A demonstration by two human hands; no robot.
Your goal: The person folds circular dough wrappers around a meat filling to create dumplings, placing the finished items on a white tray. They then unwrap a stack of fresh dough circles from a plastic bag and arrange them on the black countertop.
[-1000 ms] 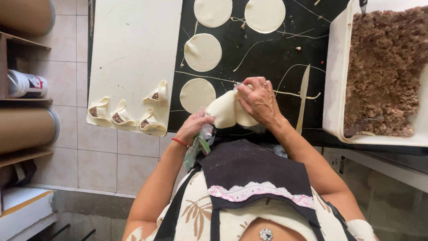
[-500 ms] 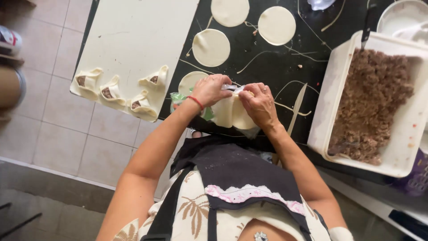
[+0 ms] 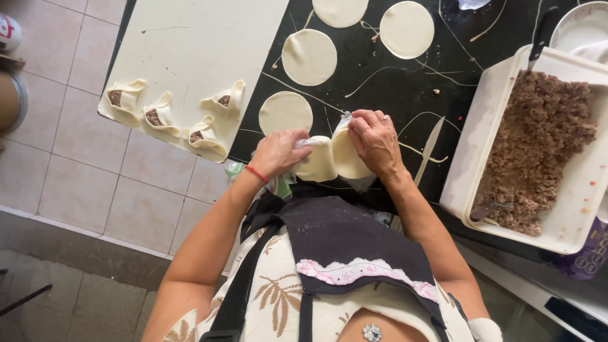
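Observation:
Both of my hands work on a stack of round dough discs (image 3: pixel 332 161) at the near edge of the black counter (image 3: pixel 392 88). My left hand (image 3: pixel 278 152) grips the stack's left side, where a bit of clear plastic wrap shows. My right hand (image 3: pixel 375 140) pinches the top of the stack with the fingers curled over it. Several flat dough discs (image 3: pixel 309 57) lie spread on the counter beyond my hands.
A cream tray (image 3: pixel 202 50) at the left carries several folded, meat-filled pastries (image 3: pixel 215 120). A white tub of minced meat (image 3: pixel 538 145) stands at the right with a spoon in it. A knife (image 3: pixel 429 142) lies beside my right hand. Tiled floor shows below left.
Both hands have stayed on the dough stack, with the left hand now gripping its left side lower down. The camera view has shifted to the right.

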